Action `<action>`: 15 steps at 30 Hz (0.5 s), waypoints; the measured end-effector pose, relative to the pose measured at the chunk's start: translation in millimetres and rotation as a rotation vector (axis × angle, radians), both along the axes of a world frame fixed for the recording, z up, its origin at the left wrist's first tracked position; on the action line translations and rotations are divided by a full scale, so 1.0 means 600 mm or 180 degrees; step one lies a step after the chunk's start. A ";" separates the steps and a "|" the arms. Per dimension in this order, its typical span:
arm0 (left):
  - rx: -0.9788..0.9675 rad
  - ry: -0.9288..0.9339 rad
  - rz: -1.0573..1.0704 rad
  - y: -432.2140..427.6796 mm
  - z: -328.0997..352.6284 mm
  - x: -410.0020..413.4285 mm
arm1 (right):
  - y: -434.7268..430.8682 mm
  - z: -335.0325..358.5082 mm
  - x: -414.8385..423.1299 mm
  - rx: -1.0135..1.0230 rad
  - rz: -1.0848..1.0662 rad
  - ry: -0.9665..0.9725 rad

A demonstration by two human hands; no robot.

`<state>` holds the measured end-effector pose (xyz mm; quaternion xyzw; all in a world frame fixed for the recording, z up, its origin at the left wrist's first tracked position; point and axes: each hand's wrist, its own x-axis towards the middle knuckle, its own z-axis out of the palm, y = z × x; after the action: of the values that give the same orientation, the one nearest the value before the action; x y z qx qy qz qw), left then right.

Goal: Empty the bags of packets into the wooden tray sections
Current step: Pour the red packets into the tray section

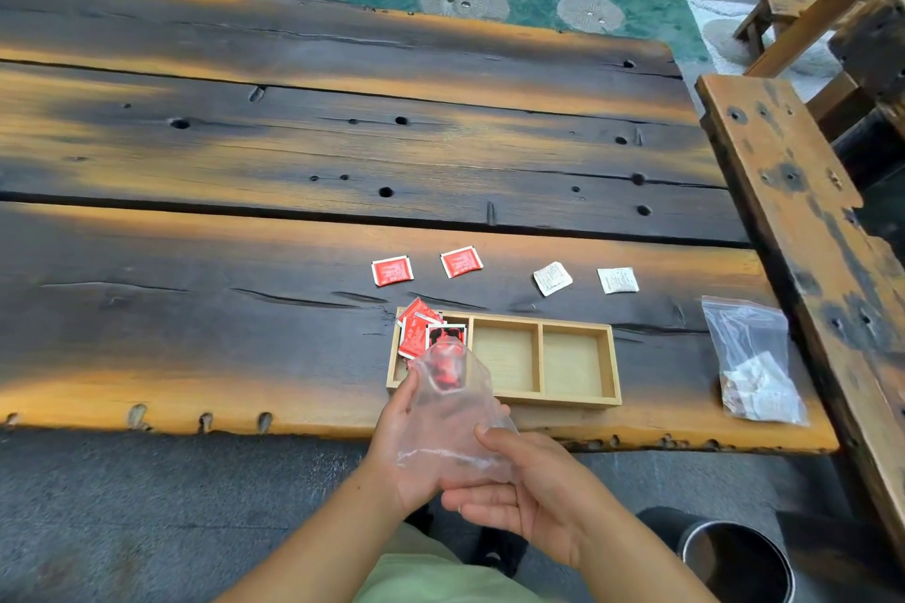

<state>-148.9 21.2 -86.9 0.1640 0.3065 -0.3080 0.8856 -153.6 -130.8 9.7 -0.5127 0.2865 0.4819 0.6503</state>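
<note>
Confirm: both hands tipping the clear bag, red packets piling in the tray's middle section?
Wrong section. The head view shows the red packets piling in the tray's left section; the middle one holds nothing. The left hand and right hand do hold the clear bag.

Tray [563, 399] sat on the table [245, 309] near its front edge, right of centre, three sections side by side. Packets [416, 328] were heaped in the left section, some over its back-left rim. I held my bag [450, 406] over that section's front, left hand [396, 446] on the bag's left, right hand [529, 490] at its near end. Four loose packets [461, 262] lay in a row behind the tray. Second bag [754, 362] lay right of the tray, apart from it. Bench [783, 211] ran along the table's right edge. Bin [734, 558] stood on the floor, front right.
</note>
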 end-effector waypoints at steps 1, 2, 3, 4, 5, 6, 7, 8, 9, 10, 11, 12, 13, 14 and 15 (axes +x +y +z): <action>-0.0005 0.0007 -0.0012 -0.001 0.000 -0.001 | -0.001 0.001 -0.001 0.0001 -0.0020 -0.0003; -0.0022 0.0034 -0.0014 -0.002 -0.001 -0.001 | -0.002 0.002 -0.002 0.0004 -0.0046 -0.0007; -0.0038 0.0059 -0.0014 -0.002 -0.002 -0.001 | -0.002 0.004 -0.003 0.0006 -0.0072 -0.0013; -0.0049 0.0073 -0.0026 -0.002 -0.002 0.000 | -0.002 0.005 -0.004 0.0008 -0.0095 -0.0017; -0.0080 0.0069 -0.0034 -0.001 -0.003 0.001 | -0.002 0.005 -0.005 0.0010 -0.0111 -0.0019; -0.0127 0.0046 -0.0036 0.000 -0.006 0.002 | -0.001 0.005 -0.007 0.0013 -0.0123 -0.0016; -0.0178 0.0015 -0.0025 0.003 -0.009 0.004 | 0.001 0.005 -0.008 0.0015 -0.0135 -0.0017; -0.0217 -0.0014 -0.0017 0.005 -0.011 0.006 | 0.003 0.005 -0.008 0.0015 -0.0158 -0.0018; -0.0238 -0.0026 -0.0020 0.007 -0.011 0.007 | 0.005 0.005 -0.009 0.0011 -0.0192 -0.0024; -0.0263 -0.0026 -0.0032 0.008 -0.010 0.009 | 0.007 0.006 -0.008 0.0002 -0.0230 -0.0039; -0.0308 -0.0031 -0.0028 0.010 -0.006 0.012 | 0.009 0.008 -0.007 -0.0009 -0.0260 -0.0063; -0.0343 -0.0037 -0.0017 0.011 -0.001 0.015 | 0.011 0.011 -0.006 -0.0016 -0.0284 -0.0094; -0.0380 -0.0059 -0.0005 0.012 0.002 0.018 | 0.012 0.013 -0.004 -0.0009 -0.0296 -0.0132; -0.0398 -0.0089 -0.0004 0.013 0.007 0.022 | 0.013 0.018 -0.002 0.0014 -0.0297 -0.0172; -0.0396 -0.0132 -0.0012 0.013 0.014 0.026 | 0.013 0.021 0.000 0.0044 -0.0291 -0.0208</action>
<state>-133.4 29.0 -78.3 0.1156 0.2680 -0.3247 0.8997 -153.6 -122.9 22.3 -0.5101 0.2849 0.4366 0.6841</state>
